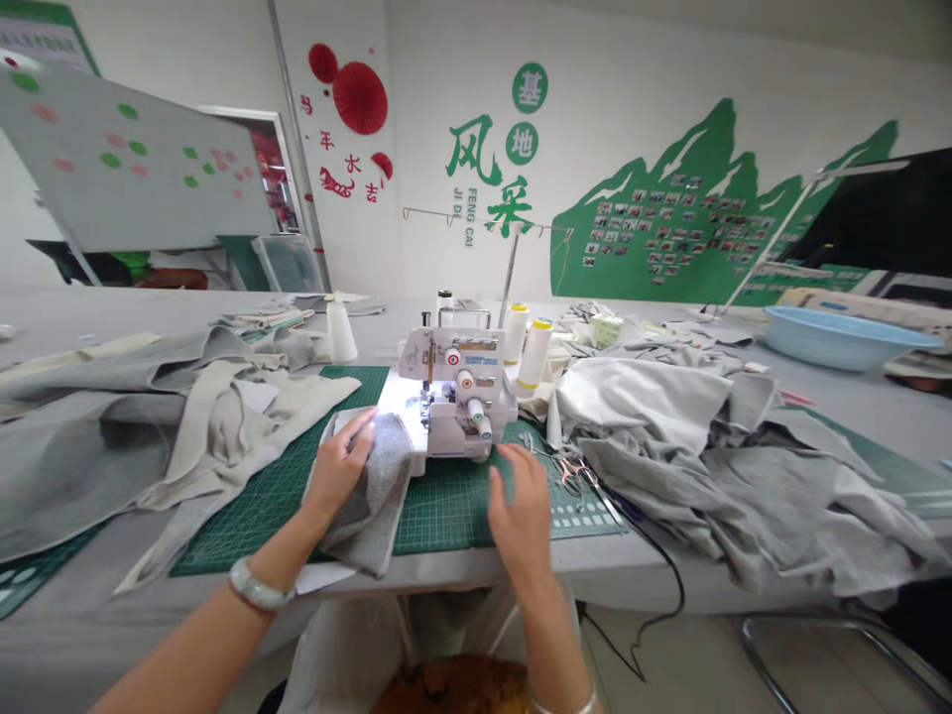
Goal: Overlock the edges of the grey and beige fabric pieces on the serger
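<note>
A white overlock sewing machine (465, 397) stands on a green cutting mat (453, 511), its lamp lighting the needle area. Left of its needle, a grey fabric piece (372, 496) with pale edges lies partly on the machine bed and hangs toward the table's front edge. My left hand (343, 461) grips this fabric near its top, fingers pointing toward the presser foot. Over the mat, by the machine's lower right corner, my right hand (523, 501) is open with thumb and fingers apart, holding nothing. Orange-handled scissors (576, 476) lie just right of it.
White thread cones (535, 354) stand behind the machine, another cone (340, 332) to its left. Grey fabric heaps lie at left (96, 446) and right (714, 446). A blue basin (848, 337) sits far right. A black cable (661, 555) hangs over the front edge.
</note>
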A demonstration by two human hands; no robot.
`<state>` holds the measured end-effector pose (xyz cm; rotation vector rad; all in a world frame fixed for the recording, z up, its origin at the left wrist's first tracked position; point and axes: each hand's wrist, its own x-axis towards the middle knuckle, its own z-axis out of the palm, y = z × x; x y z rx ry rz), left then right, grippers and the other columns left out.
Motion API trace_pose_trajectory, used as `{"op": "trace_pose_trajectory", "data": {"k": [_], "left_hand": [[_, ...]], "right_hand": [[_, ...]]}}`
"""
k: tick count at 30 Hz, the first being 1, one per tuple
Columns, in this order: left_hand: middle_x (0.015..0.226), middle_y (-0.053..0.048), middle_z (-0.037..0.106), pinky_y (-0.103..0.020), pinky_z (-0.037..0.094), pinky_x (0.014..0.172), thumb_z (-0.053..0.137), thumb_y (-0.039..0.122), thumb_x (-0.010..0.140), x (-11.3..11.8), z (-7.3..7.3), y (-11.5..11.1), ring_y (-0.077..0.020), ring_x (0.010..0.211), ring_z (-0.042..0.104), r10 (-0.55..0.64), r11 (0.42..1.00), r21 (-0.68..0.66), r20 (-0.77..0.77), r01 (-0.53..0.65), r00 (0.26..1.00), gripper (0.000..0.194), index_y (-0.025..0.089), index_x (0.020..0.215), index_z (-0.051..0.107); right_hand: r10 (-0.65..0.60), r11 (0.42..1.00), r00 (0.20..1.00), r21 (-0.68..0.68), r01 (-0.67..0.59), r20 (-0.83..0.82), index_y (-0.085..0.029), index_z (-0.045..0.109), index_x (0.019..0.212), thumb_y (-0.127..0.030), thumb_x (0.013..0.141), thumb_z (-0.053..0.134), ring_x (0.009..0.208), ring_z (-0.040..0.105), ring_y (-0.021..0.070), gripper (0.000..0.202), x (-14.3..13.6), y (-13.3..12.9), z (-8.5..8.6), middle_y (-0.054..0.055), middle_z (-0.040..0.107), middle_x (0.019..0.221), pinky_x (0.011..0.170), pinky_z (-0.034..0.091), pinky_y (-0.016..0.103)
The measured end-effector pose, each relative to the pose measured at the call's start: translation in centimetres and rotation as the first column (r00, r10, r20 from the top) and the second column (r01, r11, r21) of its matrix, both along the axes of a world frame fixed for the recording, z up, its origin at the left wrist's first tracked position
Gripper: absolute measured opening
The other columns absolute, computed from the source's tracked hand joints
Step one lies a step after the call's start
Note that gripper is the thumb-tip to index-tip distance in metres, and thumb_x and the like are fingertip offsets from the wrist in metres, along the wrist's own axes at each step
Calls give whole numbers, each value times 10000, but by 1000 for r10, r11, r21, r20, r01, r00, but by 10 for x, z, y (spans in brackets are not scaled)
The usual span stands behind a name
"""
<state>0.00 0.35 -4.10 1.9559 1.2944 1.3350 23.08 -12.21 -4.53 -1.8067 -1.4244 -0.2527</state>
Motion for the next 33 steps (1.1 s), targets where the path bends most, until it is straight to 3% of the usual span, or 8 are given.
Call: {"op": "trace_pose_trajectory", "data": {"k": [2, 5, 8, 14, 24, 28, 31, 33], "left_hand": [[1260, -105, 640, -365, 385, 1078, 413, 490, 892, 2, -2, 0, -254, 1205, 561, 13, 1000, 28, 30, -14, 999, 534, 120, 1193, 653], [1217, -107, 666, -357, 416, 1048, 393, 485, 898, 4, -4, 1, -257, 1178, 582, 15, 999, 46, 52, -18, 999, 527, 115, 1142, 679], [1215, -112, 666, -348, 414, 1052, 373, 465, 905, 4, -4, 2, -249, 1182, 582, 2, 998, 65, 57, -6, 998, 525, 106, 1132, 681], [1253, -104, 645, -335, 400, 1068, 356, 446, 921, 1, -4, 1, -232, 1207, 567, -35, 997, 74, 31, 32, 999, 518, 110, 1177, 657], [1132, -92, 707, -364, 432, 1019, 512, 414, 843, -5, -1, 0, -262, 1113, 618, -79, 996, -24, 225, 86, 971, 405, 134, 1053, 715], [1031, -90, 735, -390, 454, 967, 591, 387, 765, -8, -2, 3, -275, 1022, 650, -79, 988, -94, 363, 121, 928, 350, 140, 964, 737], [1011, -85, 740, -395, 456, 956, 614, 373, 747, -9, -2, 3, -276, 1007, 653, -93, 984, -105, 397, 146, 913, 324, 147, 941, 743], [994, -78, 744, -391, 460, 945, 622, 361, 743, -9, -1, 1, -275, 993, 656, -97, 983, -104, 413, 153, 906, 304, 152, 926, 746]], "right_hand": [[-238, 951, 968, -183, 249, 80, -122, 611, 1112, -184, 918, 459, 1068, 561, 236, 255, 40, -12, -2, 129, 644, 1138, 944, 439, 354], [-342, 884, 929, -287, 369, 140, -123, 656, 1013, -176, 905, 463, 950, 595, 290, 227, 87, -25, 0, 139, 676, 1019, 816, 466, 400], [-318, 825, 921, -413, 386, 225, -148, 693, 954, -214, 886, 519, 933, 617, 306, 198, 109, -26, 1, 131, 692, 960, 708, 469, 357], [-219, 701, 915, -598, 388, 337, -138, 713, 905, -171, 879, 471, 845, 689, 279, 245, 117, -10, 0, 157, 709, 966, 654, 465, 328], [-157, 617, 912, -683, 390, 379, -258, 722, 777, -293, 770, 553, 840, 688, 306, 173, 147, -37, 44, 88, 741, 894, 589, 412, 329], [-155, 739, 932, -588, 329, 327, -251, 708, 877, -408, 781, 570, 839, 674, 286, 230, 163, -44, 35, 73, 735, 884, 585, 412, 321], [-130, 868, 933, -417, 271, 337, -182, 686, 1001, -521, 723, 618, 892, 644, 301, 444, 172, -40, 28, 113, 707, 924, 689, 454, 357], [-118, 920, 955, -332, 209, 273, -157, 671, 1039, -591, 685, 628, 829, 630, 291, 562, 175, -37, 28, 114, 689, 911, 706, 461, 378]]}}
